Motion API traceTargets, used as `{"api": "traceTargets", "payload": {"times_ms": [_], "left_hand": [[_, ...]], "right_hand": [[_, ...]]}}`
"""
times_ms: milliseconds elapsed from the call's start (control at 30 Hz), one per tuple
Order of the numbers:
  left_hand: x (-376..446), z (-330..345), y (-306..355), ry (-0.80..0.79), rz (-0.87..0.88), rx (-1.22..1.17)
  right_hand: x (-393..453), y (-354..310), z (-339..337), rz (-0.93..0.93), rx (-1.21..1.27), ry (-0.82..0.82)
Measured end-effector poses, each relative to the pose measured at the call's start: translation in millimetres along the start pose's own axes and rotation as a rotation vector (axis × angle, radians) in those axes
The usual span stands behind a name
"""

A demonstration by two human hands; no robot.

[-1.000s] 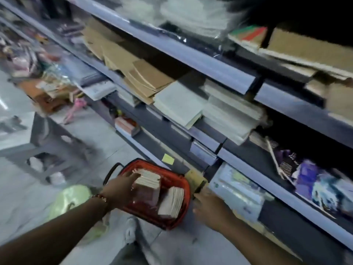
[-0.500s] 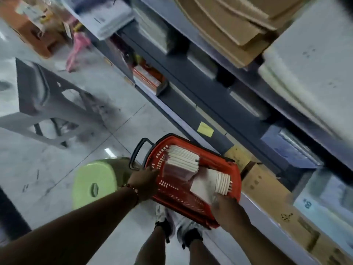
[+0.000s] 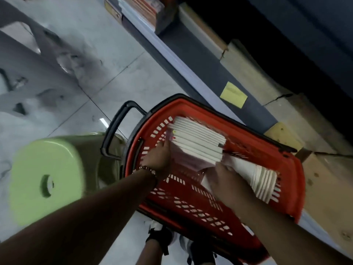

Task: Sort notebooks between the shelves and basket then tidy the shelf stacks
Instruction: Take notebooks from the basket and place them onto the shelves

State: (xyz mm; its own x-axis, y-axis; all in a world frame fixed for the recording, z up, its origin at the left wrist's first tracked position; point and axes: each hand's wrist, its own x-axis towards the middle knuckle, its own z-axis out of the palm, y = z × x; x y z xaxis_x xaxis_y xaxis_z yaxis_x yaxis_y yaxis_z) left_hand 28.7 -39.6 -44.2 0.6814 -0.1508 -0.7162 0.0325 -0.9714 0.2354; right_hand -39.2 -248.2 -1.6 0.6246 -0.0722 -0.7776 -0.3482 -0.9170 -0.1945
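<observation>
Reaching down into a red basket [image 3: 191, 205] on the floor, both hands work among two stacks of notebooks. The left hand [image 3: 159, 159], with a bead bracelet [image 3: 147, 169] at the wrist, touches the left edge of the far stack [image 3: 198, 142], fingers reaching beneath it; whether they curl round it cannot be told. The right hand [image 3: 227, 178] lies on top of the near stack [image 3: 261, 182], which leans toward the basket's right wall, white page edges fanned just beyond the fingertips; its grasp is likewise unclear. The basket's black handle [image 3: 118, 127] hangs over its left rim, beside a green stool [image 3: 44, 180]. Right of the basket runs the bottom shelf [image 3: 202, 60], bearing a yellow label [image 3: 233, 94] and cardboard boxes [image 3: 324, 184].
</observation>
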Motion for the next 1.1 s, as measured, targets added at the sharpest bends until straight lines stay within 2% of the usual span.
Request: {"api": "traceTargets", "payload": {"times_ms": [100, 233, 300, 500, 633, 767, 833, 1000, 1100], "left_hand": [[1, 22, -5, 0.000, 0.000, -0.076], [-1, 41, -8, -0.137, 0.136, 0.048], [-4, 43, -7, -0.144, 0.164, 0.076], [-41, -2, -5, -0.120, 0.246, 0.010], [-97, -84, 2, -0.119, 0.360, -0.090], [-170, -194, 19, -0.069, 0.509, -0.151], [-203, -242, 28, -0.045, 0.517, -0.267], [-272, -349, 57, 0.062, 0.530, -0.563], [-312, -397, 77, 0.174, 0.541, -0.759]], "right_hand": [[8, 5, 20, 0.018, 0.034, 0.019], [6, 4, 32, 0.064, 0.112, 0.071], [0, 4, 34, 0.072, 0.148, 0.069], [-26, 9, 0, 0.159, 0.455, 0.037], [-67, 10, -50, 0.099, 0.843, -0.007], [-122, 1, -107, 0.016, 0.865, -0.096], [-162, -11, -135, -0.010, 0.902, -0.165], [-271, -56, -205, -0.035, 1.061, 0.004], [-329, -80, -236, -0.063, 1.261, 0.092]]}}
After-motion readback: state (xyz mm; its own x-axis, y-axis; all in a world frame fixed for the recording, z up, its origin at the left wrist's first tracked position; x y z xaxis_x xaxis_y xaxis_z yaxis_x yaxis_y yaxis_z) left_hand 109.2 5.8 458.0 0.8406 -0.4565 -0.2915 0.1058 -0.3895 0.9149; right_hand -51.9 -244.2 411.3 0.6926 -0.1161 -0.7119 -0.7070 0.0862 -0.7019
